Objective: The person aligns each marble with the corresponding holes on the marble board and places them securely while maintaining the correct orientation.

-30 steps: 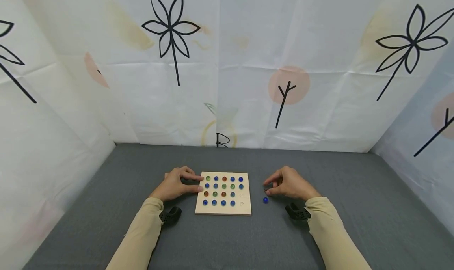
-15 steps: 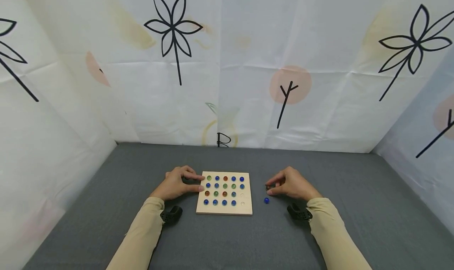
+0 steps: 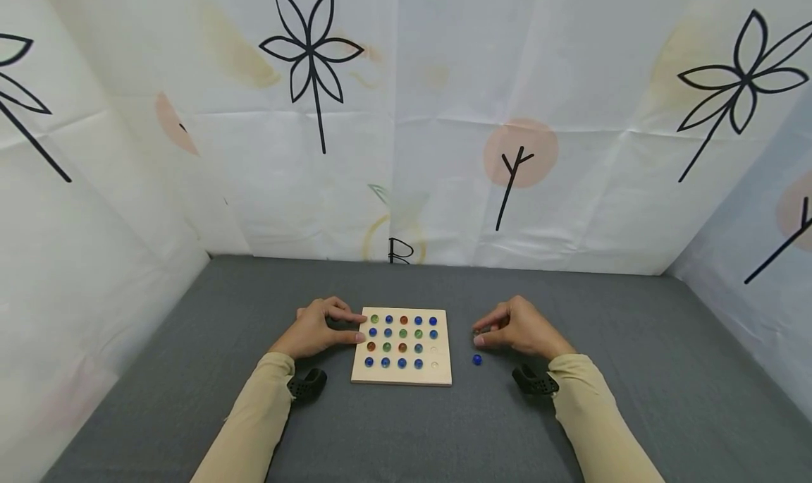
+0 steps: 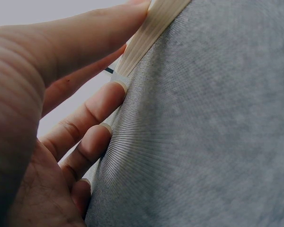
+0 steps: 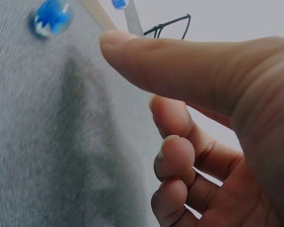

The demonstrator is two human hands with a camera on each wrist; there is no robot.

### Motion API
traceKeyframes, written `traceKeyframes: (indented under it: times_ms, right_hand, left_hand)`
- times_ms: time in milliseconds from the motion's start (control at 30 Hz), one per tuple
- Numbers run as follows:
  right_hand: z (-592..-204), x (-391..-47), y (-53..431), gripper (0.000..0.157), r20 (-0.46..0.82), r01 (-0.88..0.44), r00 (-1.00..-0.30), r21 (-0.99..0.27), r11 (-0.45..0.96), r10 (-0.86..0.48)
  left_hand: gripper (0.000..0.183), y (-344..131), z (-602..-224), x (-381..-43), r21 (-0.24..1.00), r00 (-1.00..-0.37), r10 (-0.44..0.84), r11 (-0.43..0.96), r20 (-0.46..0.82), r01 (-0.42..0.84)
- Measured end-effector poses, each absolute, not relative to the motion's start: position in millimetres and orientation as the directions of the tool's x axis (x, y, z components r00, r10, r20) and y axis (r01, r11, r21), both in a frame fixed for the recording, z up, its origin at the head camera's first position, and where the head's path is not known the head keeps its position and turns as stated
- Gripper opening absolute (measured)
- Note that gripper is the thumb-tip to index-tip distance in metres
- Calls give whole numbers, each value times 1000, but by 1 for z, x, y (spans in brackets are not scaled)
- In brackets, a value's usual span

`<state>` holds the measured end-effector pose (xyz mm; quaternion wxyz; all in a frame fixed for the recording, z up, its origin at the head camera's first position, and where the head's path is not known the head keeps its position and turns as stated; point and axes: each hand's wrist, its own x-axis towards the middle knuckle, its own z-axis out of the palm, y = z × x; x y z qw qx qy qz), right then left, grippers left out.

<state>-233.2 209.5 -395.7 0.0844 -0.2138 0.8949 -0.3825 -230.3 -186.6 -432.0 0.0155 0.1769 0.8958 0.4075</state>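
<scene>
A pale wooden board point(image 3: 401, 378) lies on the table, with rows of blue, green and red marbles in its dimples. Two dimples point(image 3: 434, 364) low in its right column hold none. At the board's left edge, my left hand point(image 3: 320, 328) touches the wood with its thumb and index fingertips; the left wrist view has the thumb against the board's side point(image 4: 154, 35). My right hand point(image 3: 515, 330), right of the board, pinches a small dark reddish marble point(image 3: 476, 332), mostly hidden by the fingertips. Just below that hand sits a loose blue marble point(image 3: 477, 359), seen also in the right wrist view.
Grey cloth covers the table point(image 3: 406, 433). White fabric with printed flowers and leaves point(image 3: 444, 151) hangs behind it and along both sides. Each wrist wears a black band point(image 3: 534, 381).
The right hand's fingers have shifted slightly around the reddish marble, which showed more half a second ago. The left hand and the board keep their places; the whole view moved slightly.
</scene>
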Motion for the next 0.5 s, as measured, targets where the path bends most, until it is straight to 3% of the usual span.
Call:
traceKeyframes:
  times_ms: [500]
  right_hand:
    - [-385, -227, 192, 23, 97, -366, -880, -764, 532, -466]
  left_hand:
    - [38, -187, -430, -229, 743, -937, 332, 599, 109, 299]
